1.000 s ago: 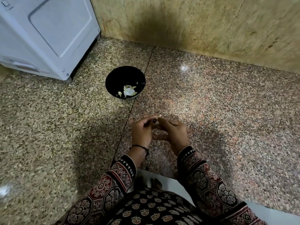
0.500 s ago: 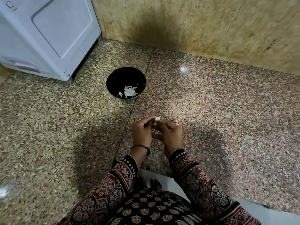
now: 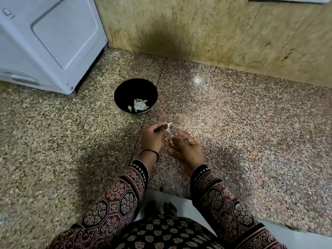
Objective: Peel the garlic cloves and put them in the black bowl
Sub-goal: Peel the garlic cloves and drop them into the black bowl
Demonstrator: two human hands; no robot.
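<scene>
A black bowl [image 3: 136,95] stands on the speckled granite counter and holds several pale garlic pieces at its near side. Just below it, my left hand [image 3: 152,137] pinches a small whitish garlic clove [image 3: 168,128] between thumb and fingertips. My right hand [image 3: 186,150] is beside it, a little apart, palm turned up, fingers loosely curled. A thin strip of garlic skin [image 3: 172,139] hangs at its fingertips. Whether those fingers pinch the strip I cannot tell.
A white appliance [image 3: 48,42] stands at the back left, close to the bowl. A tan stone wall [image 3: 215,33] runs along the back of the counter [image 3: 251,141]. The counter's front edge lies just before my patterned sleeves.
My hands were pressed together around the clove. Now they have come apart, the right hand drawing back and down with skin at its fingertips, the left keeping the clove.
</scene>
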